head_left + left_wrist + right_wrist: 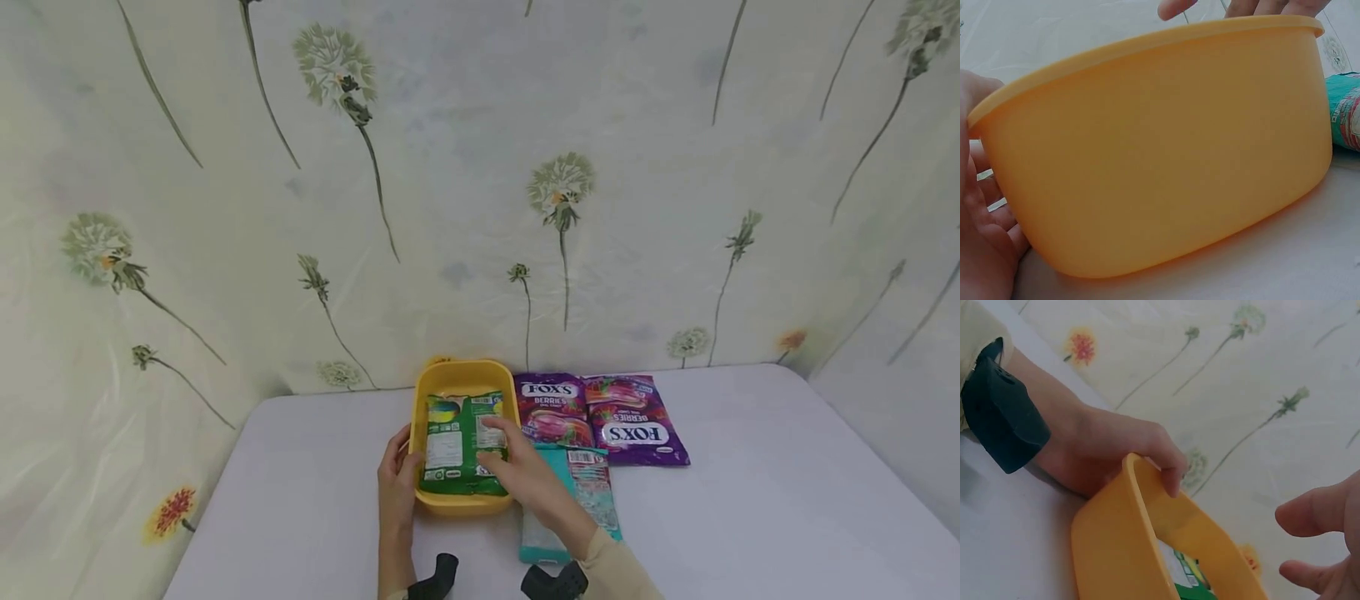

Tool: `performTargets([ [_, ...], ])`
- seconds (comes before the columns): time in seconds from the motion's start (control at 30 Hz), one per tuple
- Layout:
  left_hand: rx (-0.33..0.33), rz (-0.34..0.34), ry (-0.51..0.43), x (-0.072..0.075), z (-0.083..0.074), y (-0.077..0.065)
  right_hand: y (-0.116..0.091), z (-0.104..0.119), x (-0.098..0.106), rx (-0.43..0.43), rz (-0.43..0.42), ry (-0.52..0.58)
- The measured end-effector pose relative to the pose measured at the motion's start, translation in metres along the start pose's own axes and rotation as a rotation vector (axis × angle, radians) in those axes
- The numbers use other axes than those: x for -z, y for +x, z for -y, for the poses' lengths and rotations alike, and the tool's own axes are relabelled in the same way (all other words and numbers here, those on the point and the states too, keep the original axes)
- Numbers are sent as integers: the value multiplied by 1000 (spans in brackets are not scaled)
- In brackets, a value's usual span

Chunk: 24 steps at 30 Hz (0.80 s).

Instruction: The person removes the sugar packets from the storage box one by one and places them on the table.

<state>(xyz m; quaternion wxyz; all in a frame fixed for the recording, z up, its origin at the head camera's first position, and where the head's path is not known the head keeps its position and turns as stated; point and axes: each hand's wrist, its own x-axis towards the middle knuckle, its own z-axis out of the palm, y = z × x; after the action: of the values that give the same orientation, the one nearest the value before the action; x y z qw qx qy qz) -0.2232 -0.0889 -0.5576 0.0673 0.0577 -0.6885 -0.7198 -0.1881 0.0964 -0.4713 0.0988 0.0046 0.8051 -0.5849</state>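
A yellow plastic basin [465, 505] stands on the white table, and a green candy packet [444, 450] lies inside it, printed back up. My left hand [397, 475] grips the basin's left side. In the right wrist view the left thumb [1172, 478] hooks over the rim, and in the left wrist view the other fingers lie along the outer wall. My right hand [521, 475] is over the basin's right edge, above the green packet. Its thumb and fingers are spread apart with nothing between them, as the right wrist view shows.
Two purple Fox's Berries packets [553, 408] lie side by side right of the basin. In front of them is a teal packet [543, 546], partly hidden under my right forearm. A flower-printed curtain [465, 208] hangs behind the table [315, 500].
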Motion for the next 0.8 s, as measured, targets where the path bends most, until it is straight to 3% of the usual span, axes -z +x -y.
performTargets([
  [0.27, 7, -1, 1, 0, 2, 1, 7, 5, 2, -40, 72, 7],
  [0.57, -18, 0, 7, -1, 1, 3, 14, 6, -3, -91, 48, -1],
  [0.8, -1, -2, -9, 1, 2, 3, 20, 2, -8, -121, 33, -10],
])
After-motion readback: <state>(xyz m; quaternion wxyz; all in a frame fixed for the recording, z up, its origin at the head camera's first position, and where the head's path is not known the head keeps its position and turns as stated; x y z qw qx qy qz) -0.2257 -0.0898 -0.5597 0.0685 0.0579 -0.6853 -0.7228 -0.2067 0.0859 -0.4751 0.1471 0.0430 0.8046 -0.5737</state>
